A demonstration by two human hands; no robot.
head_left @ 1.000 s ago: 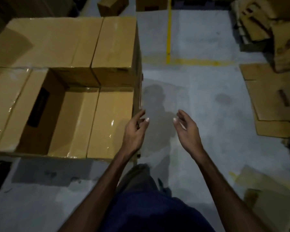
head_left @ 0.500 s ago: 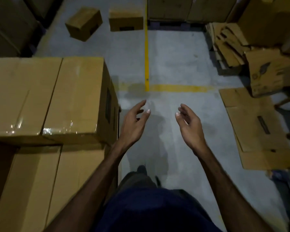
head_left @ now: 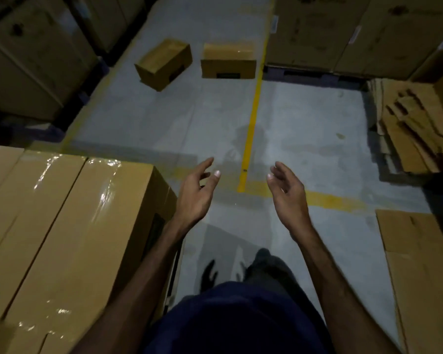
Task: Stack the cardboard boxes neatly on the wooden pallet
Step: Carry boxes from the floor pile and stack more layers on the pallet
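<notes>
Both hands, left hand (head_left: 198,192) and right hand (head_left: 287,192), hang loose-fingered and hold nothing. Two loose boxes lie on the floor at twelve o'clock, well apart from them: the angled box (head_left: 164,63) nearer the left, the square-on box (head_left: 228,60) almost dead ahead. The stack (head_left: 69,226) sits at nine o'clock.

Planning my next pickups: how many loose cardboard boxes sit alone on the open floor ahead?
2. One tilted box left of the yellow line; one square-on box beside it, touching the line. Others may lie out of view.
</notes>
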